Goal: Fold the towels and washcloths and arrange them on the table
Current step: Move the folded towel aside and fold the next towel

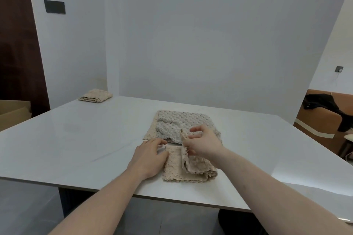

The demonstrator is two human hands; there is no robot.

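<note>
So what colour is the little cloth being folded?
Beige bumpy-textured washcloth: beige, seen in the head view.

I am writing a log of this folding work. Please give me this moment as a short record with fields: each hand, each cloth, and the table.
left hand: rests flat on the left edge of the beige washcloth
right hand: pinches a lifted flap of the same washcloth, partway through a fold
grey towel: lies behind the hands, on a beige cloth
folded beige towel: at the far left corner
table: white, glossy
</note>
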